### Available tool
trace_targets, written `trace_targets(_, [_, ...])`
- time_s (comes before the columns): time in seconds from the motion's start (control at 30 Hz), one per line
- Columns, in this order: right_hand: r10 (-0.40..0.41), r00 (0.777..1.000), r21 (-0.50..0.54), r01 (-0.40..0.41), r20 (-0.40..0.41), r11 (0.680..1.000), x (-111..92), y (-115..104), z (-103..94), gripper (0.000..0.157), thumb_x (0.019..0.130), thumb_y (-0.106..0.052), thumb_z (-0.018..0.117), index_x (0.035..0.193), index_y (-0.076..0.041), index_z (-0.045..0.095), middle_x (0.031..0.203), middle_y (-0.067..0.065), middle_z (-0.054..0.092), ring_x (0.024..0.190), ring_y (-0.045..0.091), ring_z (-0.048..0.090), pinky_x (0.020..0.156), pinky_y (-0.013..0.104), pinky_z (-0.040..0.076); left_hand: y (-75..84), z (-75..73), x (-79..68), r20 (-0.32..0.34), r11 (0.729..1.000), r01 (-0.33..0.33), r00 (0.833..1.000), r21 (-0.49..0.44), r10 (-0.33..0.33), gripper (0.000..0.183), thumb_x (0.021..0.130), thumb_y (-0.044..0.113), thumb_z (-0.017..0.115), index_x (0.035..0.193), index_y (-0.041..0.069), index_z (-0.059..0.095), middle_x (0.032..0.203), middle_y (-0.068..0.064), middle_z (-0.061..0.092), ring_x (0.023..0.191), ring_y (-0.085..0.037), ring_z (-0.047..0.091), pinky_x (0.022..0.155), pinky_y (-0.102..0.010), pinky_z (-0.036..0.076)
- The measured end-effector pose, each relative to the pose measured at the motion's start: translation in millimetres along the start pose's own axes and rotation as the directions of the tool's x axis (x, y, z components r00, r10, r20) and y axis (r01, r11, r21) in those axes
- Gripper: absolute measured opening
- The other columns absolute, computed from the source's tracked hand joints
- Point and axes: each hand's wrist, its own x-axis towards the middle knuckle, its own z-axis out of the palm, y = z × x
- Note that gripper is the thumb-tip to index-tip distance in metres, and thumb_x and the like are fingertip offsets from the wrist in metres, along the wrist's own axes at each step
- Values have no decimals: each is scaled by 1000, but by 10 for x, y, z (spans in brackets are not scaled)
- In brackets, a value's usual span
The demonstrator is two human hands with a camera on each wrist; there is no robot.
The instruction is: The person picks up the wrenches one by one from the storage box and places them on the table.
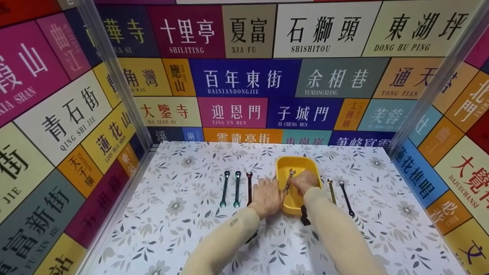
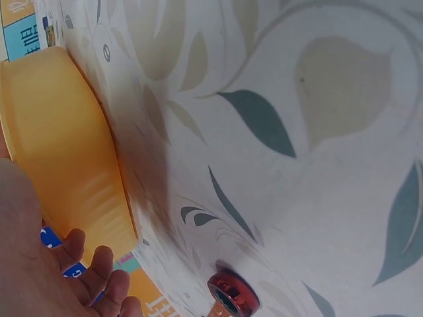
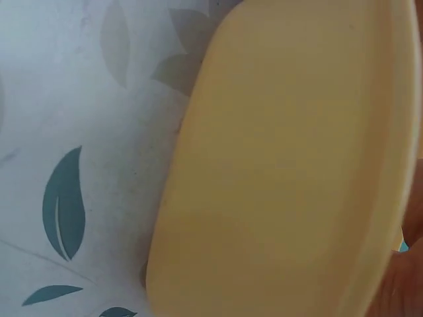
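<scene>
In the head view my right hand (image 1: 306,181) reaches into a yellow bin (image 1: 294,209) and pinches a silver combination wrench (image 1: 289,181), which slants across the bin's left part. My left hand (image 1: 267,197) lies against the bin's left side with its fingers extended. From the left wrist, that hand (image 2: 79,277) shows relaxed fingers beside the bin wall (image 2: 73,152), holding nothing. Just left of it, a red wrench (image 1: 250,187) lies on the table; its ring end (image 2: 232,292) shows low in the left wrist view. The bin (image 3: 277,165) hides most of the right hand from the right wrist camera.
Two teal wrenches (image 1: 225,189) lie further left. On the right are a gold wrench (image 1: 331,190) and a dark blue wrench (image 1: 347,198). A black tool end (image 1: 305,217) shows beside the right forearm. Sign-printed panels (image 1: 237,78) surround the floral tabletop (image 1: 183,229).
</scene>
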Motion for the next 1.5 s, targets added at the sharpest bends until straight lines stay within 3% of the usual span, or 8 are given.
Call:
trace_targets(0.23, [-2,1000,-37,2,6,999,-70,-8,3,67,90,-29,93,139,8,65,120,21,72,95,28,70,78,31,62,23,-25,-4,23,1000,2,1000,-4,-2,52,116,53,39,145,13,58,130,-12,68,122,-30,64,108,-51,59])
trace_targets(0.33, [1,1000,-35,-1,8,999,-109,-22,-36,62,90,-26,93,136,7,67,116,18,71,95,27,68,81,32,62,10,-20,-2,18,1000,-1,1000,1,1,52,116,52,38,144,12,57,130,-12,68,122,-31,64,108,-51,59])
trace_targets(0.5, [2,1000,-5,-2,12,1000,-9,-7,-38,45,82,-11,93,118,6,72,93,14,72,65,19,65,55,27,56,3,-18,-18,-20,999,-6,1000,39,7,48,115,50,40,136,12,60,123,-11,68,116,-30,64,100,-49,60])
trace_targets(0.67, [3,1000,-3,-3,21,1000,6,5,-46,41,81,-1,87,116,6,68,93,15,68,58,18,64,54,29,60,5,-30,-35,-22,999,-6,1000,44,7,49,116,51,40,137,12,60,123,-11,69,116,-30,65,100,-49,60])
trace_targets(0.9, [3,1000,-33,-3,2,999,-449,-114,-192,43,86,-4,86,124,6,69,101,16,71,74,21,74,71,30,67,19,7,-19,1,1000,-6,1000,24,6,50,116,50,39,141,11,60,126,-12,69,118,-31,64,105,-51,60])
trace_targets(1.07, [-38,999,-76,39,10,996,-661,-165,-271,44,87,-10,89,123,6,70,101,16,72,74,21,72,68,28,64,23,10,3,6,1000,-5,1000,29,5,49,116,50,40,139,12,60,126,-12,69,118,-31,64,105,-51,59])
trace_targets(1.27, [-94,994,-142,101,60,985,-535,-97,-266,48,87,-16,90,124,7,70,103,19,71,72,22,70,60,26,58,21,-2,-3,13,999,-12,1000,44,12,50,116,50,39,139,11,59,126,-13,69,118,-31,65,104,-50,60])
trace_targets(1.5, [-236,970,-265,242,58,933,-235,56,-183,37,78,-12,86,109,5,73,103,18,72,92,31,67,82,36,62,15,-33,-13,7,1000,-13,1000,22,13,48,116,49,41,137,11,61,125,-13,69,118,-31,64,106,-51,58])
